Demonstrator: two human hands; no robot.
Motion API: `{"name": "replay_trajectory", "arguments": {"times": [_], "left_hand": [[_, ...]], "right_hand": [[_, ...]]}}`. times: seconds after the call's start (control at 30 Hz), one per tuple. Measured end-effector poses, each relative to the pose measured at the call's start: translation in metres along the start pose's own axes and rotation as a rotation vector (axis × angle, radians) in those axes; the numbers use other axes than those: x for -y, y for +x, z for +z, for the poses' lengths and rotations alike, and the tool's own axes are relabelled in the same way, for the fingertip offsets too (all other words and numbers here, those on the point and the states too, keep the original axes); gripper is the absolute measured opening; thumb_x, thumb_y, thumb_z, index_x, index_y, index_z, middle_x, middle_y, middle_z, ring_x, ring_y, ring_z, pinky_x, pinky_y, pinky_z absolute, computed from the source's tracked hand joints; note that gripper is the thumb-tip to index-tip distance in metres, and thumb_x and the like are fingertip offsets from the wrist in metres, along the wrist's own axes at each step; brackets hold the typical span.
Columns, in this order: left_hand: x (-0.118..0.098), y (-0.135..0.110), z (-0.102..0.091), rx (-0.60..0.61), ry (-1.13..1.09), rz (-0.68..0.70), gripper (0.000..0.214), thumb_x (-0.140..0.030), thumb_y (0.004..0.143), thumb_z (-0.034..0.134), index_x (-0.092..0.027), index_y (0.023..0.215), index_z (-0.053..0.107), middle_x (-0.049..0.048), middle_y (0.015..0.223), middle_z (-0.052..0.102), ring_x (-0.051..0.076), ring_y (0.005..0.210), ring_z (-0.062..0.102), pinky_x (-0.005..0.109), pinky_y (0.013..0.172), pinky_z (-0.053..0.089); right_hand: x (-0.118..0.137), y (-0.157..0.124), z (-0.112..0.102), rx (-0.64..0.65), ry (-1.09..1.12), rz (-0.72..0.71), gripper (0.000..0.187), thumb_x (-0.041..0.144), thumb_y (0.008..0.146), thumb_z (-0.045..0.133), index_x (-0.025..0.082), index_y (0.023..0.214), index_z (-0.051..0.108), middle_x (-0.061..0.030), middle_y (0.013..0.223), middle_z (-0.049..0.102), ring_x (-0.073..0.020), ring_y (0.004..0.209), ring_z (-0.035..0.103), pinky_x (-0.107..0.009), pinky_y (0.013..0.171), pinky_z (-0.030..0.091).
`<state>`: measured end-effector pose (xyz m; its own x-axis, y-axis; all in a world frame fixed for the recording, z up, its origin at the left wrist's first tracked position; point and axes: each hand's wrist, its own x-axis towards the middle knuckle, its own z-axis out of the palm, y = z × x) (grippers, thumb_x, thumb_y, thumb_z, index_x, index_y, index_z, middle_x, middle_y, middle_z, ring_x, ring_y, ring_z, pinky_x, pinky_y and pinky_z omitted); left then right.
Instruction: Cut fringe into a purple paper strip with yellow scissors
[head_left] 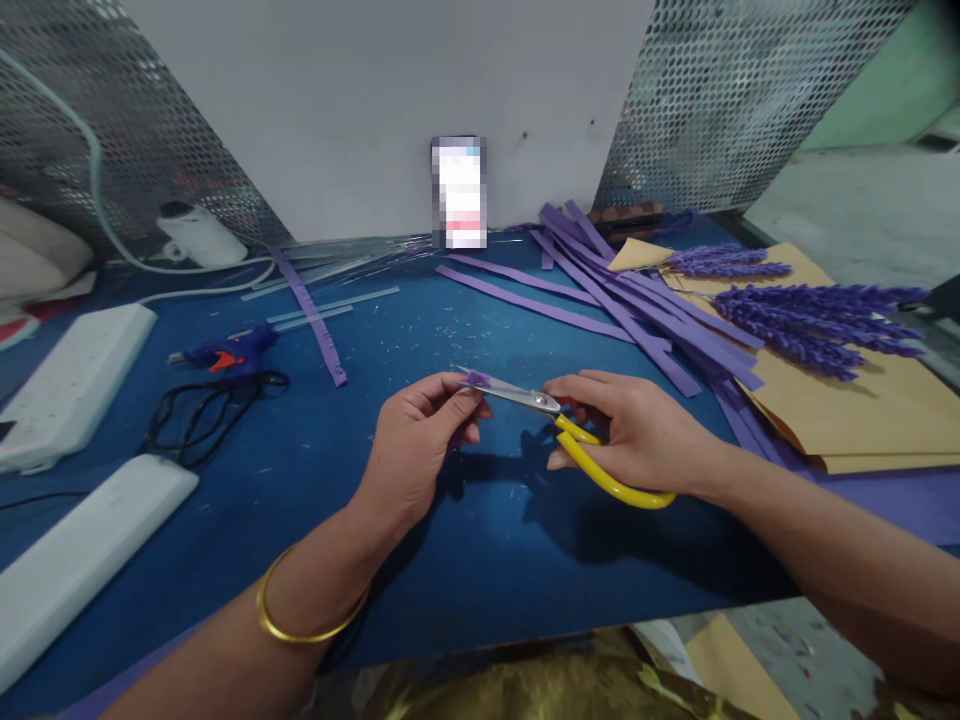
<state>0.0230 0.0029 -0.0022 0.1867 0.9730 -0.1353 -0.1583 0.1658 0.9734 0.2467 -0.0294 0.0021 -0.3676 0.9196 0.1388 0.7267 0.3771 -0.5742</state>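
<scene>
Over the middle of the blue table, my right hand [619, 425] grips a pair of scissors [607, 475] by the yellow handles. Their metal blades point left and reach my left hand [427, 430]. Between my left thumb and fingers is a small purple paper piece [478, 379], right at the blade tips. Most of that piece is hidden by the fingers and blades. To the right lie several purple paper strips [600, 265], some crossing each other. A single ruffled purple strip [315, 325] lies apart on the left.
Purple flower sprigs [810, 310] rest on brown paper [885, 410] at right. A blue glue gun [232, 350] with a coiled black cord and white power strips [82, 380] occupy the left. A phone [460, 192] leans on the back panel. Clear glue sticks [337, 302] lie nearby.
</scene>
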Motion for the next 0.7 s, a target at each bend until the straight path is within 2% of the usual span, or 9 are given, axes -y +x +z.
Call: {"name": "replay_trajectory", "arguments": {"times": [0.33, 0.7], "left_hand": [[-0.0021, -0.0016, 0.0008, -0.013, 0.013, -0.003, 0.011, -0.024, 0.075, 0.078, -0.015, 0.078, 0.073, -0.0008, 0.065, 0.067, 0.007, 0.051, 0.053, 0.018, 0.052, 0.041], [-0.0017, -0.0015, 0.0013, -0.026, -0.021, -0.035, 0.013, -0.025, 0.072, 0.08, -0.015, 0.077, 0.072, -0.0008, 0.064, 0.068, 0.007, 0.05, 0.053, 0.018, 0.051, 0.042]], "right_hand": [[-0.0011, 0.0004, 0.0003, 0.02, 0.081, -0.015, 0.048, 0.051, 0.08, 0.076, 0.017, 0.112, 0.068, -0.0039, 0.085, 0.069, -0.0147, 0.066, 0.055, -0.026, 0.058, 0.038], [0.0002, -0.0005, 0.001, 0.004, 0.044, -0.03, 0.049, 0.055, 0.081, 0.074, 0.016, 0.111, 0.069, -0.0063, 0.087, 0.071, -0.0155, 0.065, 0.057, -0.027, 0.061, 0.04]]}}
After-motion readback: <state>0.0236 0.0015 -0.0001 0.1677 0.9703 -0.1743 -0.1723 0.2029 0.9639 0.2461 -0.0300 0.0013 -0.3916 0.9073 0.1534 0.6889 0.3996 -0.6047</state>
